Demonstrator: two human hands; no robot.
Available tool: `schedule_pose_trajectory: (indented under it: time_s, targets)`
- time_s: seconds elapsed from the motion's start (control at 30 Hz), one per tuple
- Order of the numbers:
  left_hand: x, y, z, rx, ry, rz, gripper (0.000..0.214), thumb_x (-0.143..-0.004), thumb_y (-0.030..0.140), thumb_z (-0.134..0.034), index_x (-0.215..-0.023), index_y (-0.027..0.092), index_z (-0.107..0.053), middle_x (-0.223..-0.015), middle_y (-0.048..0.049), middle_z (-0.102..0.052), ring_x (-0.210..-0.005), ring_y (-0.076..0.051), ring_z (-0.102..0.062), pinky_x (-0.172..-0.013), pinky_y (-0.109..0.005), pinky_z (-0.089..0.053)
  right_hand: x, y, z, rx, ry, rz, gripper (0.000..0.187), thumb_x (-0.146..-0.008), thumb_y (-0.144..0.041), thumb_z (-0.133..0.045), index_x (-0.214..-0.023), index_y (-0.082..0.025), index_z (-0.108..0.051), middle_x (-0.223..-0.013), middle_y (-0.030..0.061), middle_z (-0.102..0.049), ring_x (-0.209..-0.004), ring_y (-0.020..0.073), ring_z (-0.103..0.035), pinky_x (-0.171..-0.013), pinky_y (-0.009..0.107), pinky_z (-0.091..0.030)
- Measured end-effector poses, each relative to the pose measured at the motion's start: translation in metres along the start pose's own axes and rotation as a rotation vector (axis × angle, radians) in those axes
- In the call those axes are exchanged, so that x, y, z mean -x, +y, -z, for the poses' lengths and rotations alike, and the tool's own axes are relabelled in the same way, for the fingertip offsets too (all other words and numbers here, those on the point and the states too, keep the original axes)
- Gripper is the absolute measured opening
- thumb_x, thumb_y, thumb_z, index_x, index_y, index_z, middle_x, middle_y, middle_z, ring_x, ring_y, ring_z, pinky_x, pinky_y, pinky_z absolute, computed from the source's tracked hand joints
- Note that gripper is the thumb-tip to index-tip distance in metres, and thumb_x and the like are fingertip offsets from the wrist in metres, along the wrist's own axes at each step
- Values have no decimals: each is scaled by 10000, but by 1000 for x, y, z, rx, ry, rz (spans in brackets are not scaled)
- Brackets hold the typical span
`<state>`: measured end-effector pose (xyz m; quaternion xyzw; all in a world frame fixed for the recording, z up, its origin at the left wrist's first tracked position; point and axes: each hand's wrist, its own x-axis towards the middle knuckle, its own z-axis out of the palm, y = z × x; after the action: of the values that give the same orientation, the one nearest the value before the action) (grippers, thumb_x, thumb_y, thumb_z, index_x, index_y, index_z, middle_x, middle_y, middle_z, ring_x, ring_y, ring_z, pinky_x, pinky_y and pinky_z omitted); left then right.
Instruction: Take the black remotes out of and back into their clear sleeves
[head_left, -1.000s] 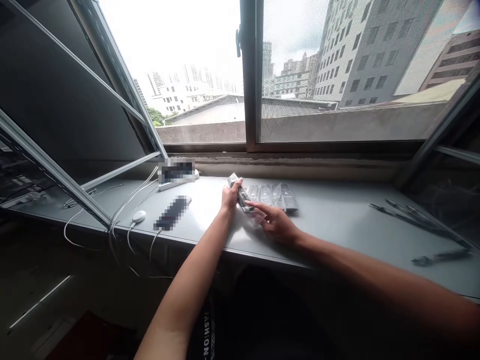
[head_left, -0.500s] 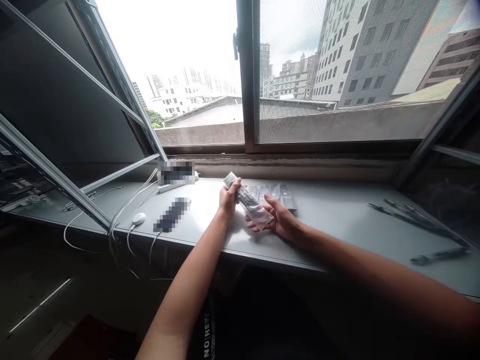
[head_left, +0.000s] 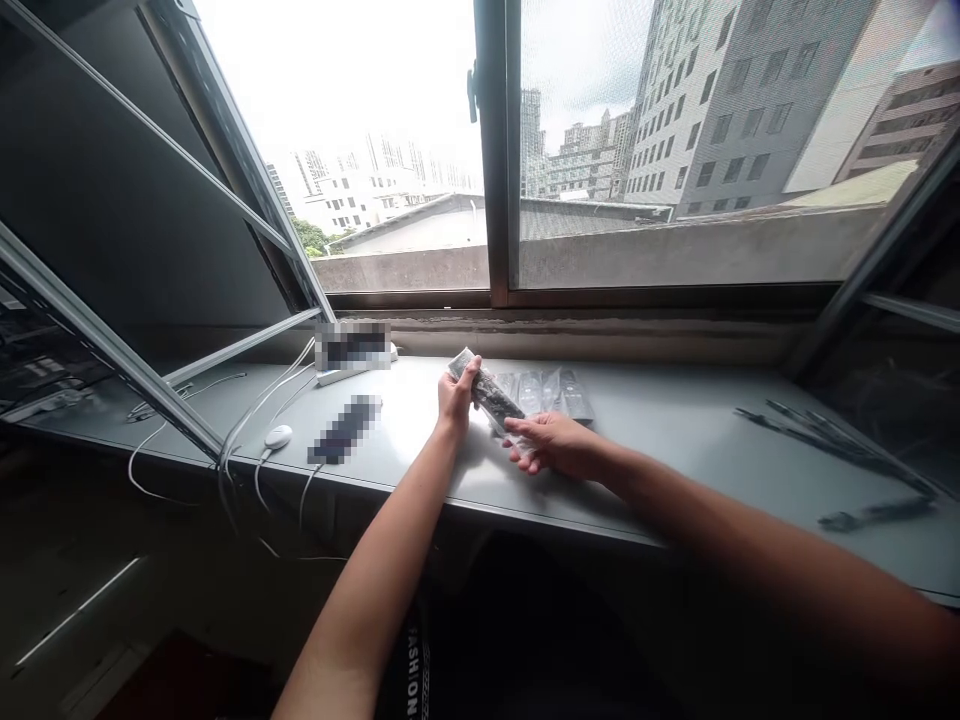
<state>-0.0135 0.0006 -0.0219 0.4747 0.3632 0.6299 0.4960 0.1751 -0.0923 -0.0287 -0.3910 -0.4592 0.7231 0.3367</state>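
A long dark item in a clear plastic bag (head_left: 497, 402), shaped like a remote control, is held at a slant above the desk. My left hand (head_left: 455, 398) is closed round its upper end, thumb on top. At the lower end, my right hand (head_left: 551, 443) pinches the loose part of the bag between thumb and fingers. Just behind my right hand lie several similar bagged dark items (head_left: 559, 392) side by side, partly hidden by the hand and the held item.
On the left of the desk (head_left: 675, 430) are a blurred-out dark device (head_left: 345, 430), a white round plug-like piece (head_left: 277, 437), a white power strip (head_left: 356, 352) and loose cables. Dark cables (head_left: 832, 435) lie at the right. A metal frame (head_left: 187, 420) stands left; the window is behind.
My right hand has closed from a spread pose onto the lower end of the bag. The dark item now shows more plainly through the plastic. My left hand has stayed in place.
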Motion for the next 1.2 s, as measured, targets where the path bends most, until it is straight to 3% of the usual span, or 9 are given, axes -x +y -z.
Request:
schedule_pose_trajectory:
  time_s: [0.23, 0.37, 0.63, 0.8, 0.9, 1.03, 1.2]
  targets:
    - [-7, -5, 6, 135, 42, 93, 552, -858, 649, -783, -1080, 145, -785, -898, -94, -779, -735, -175, -713, -625, -255, -520, 0, 6, -5, -5, -76, 105, 432, -984, -501, -833, -990, -70, -806, -802, 133, -804, -588, 152, -741, -553, 228, -634]
    - [-9, -9, 6, 212, 41, 154, 411, -866, 525, -798, -1035, 151, -780, -905, -75, -765, -762, -160, -711, -681, -246, -559, 4, 6, -9, 70, -86, 171, 499, -879, -582, -907, -968, -100, -815, -831, 114, -821, -626, 173, -771, -553, 240, -626]
    - [-8, -14, 3, 185, 9, 182, 450, -772, 558, -908, -855, 170, -696, -745, -10, -653, -622, -123, -584, -580, -248, -477, 9, 5, -18, 303, -104, 316, 499, -800, -610, -936, -980, -151, -862, -836, 67, -825, -725, 200, -795, -692, 315, -654]
    - [-1, -9, -2, 186, -139, 277, 515, -699, 578, -969, -856, 187, -672, -726, -26, -650, -600, -147, -587, -558, -279, -488, 7, 3, -13, 381, -49, 326, 494, -850, -633, -887, -900, -142, -863, -817, 85, -823, -674, 186, -771, -671, 303, -640]
    - [5, -6, -4, 146, -273, 361, 550, -689, 621, -972, -860, 186, -681, -725, -54, -664, -589, -170, -611, -550, -310, -505, 7, 2, -10, 467, -27, 362, 385, -873, -539, -883, -874, -154, -866, -846, 85, -828, -650, 184, -762, -650, 301, -629]
    - [6, -7, -4, 138, -345, 361, 564, -697, 652, -970, -835, 189, -679, -703, -42, -646, -541, -140, -569, -513, -289, -469, 10, 1, -12, 596, -1, 555, 203, -917, -351, -794, -824, -187, -870, -917, 63, -813, -711, 194, -747, -642, 301, -618]
    - [7, -6, -4, 92, -385, 404, 597, -706, 723, -934, -850, 187, -715, -706, -70, -673, -544, -154, -586, -501, -289, -484, 13, 1, -17, 707, 84, 810, 154, -930, -296, -786, -820, -227, -868, -971, 76, -777, -907, 240, -740, -836, 367, -620]
